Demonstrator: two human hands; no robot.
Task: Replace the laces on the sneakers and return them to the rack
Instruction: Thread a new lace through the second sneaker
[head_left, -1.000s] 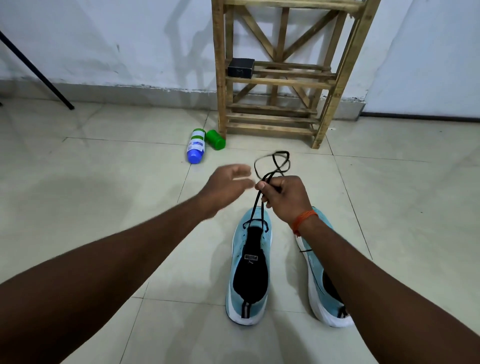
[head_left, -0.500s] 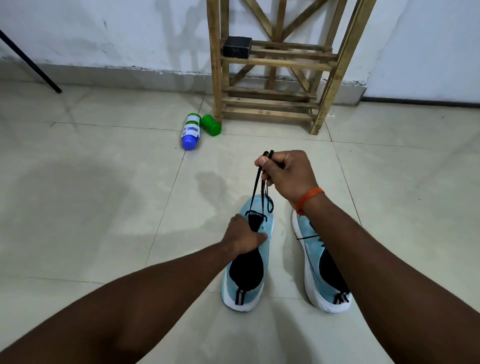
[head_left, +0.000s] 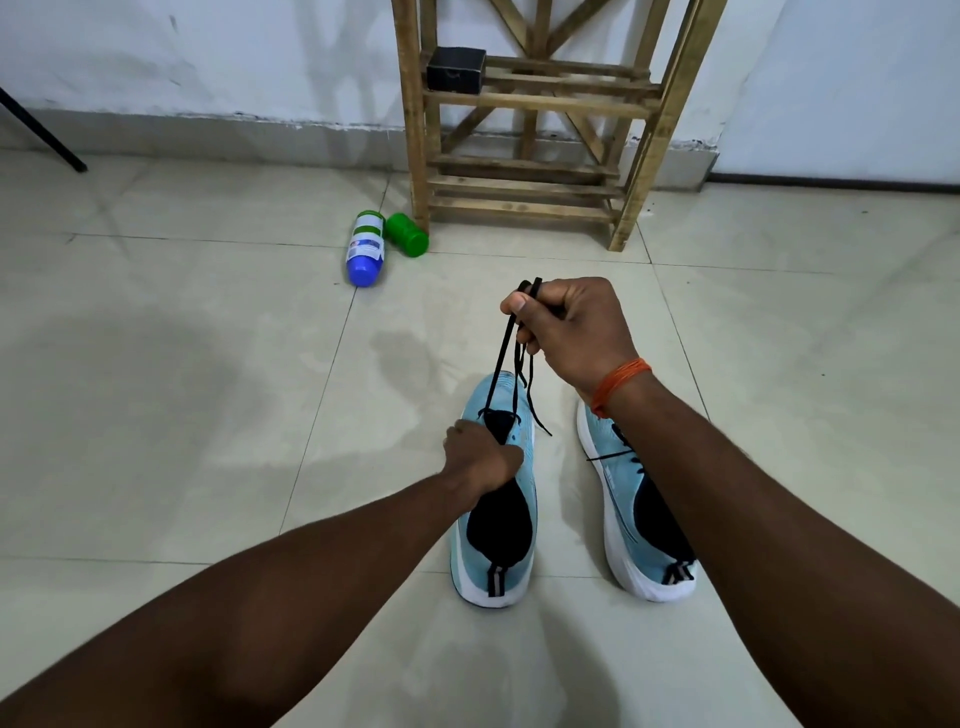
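Observation:
Two light-blue sneakers with white soles stand side by side on the tiled floor, toes pointing away from me. My right hand (head_left: 571, 332) grips a black lace (head_left: 506, 364) and holds it taut above the left sneaker (head_left: 522, 452); the lace runs down to that shoe's front eyelets. My left hand (head_left: 480, 457) grips the left sneaker at its tongue. The right sneaker (head_left: 623, 499) lies partly under my right forearm, a black lace end sticking out to its left. The wooden rack (head_left: 524, 135) stands against the wall beyond.
A white bottle with a blue cap (head_left: 366, 249) and a green container (head_left: 407, 235) lie on the floor left of the rack's foot. A small black box (head_left: 456, 68) sits on a rack shelf. A black tripod leg (head_left: 41, 132) slants at far left.
My left hand dropped from beside the right hand onto the left sneaker and now holds it. The right hand pulled the lace up taut, and its loose loops are gone from above the fist.

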